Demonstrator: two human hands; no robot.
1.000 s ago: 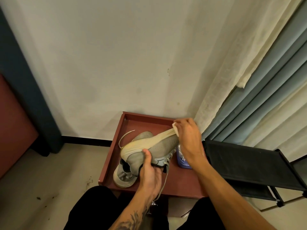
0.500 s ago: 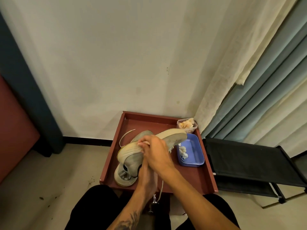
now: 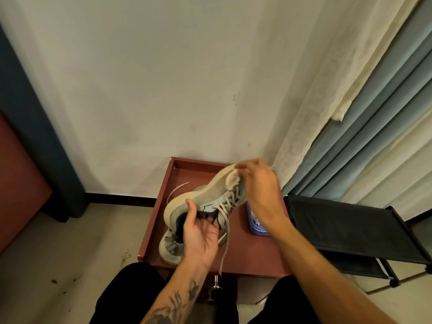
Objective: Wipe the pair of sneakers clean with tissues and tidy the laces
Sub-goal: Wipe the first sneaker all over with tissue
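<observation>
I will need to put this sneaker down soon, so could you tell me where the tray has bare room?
Bare: the near right of the tray, between the dangling lace and the blue dish; also the far strip by the wall. Crowded: the near left, where the second sneaker lies below the left hand.
</observation>
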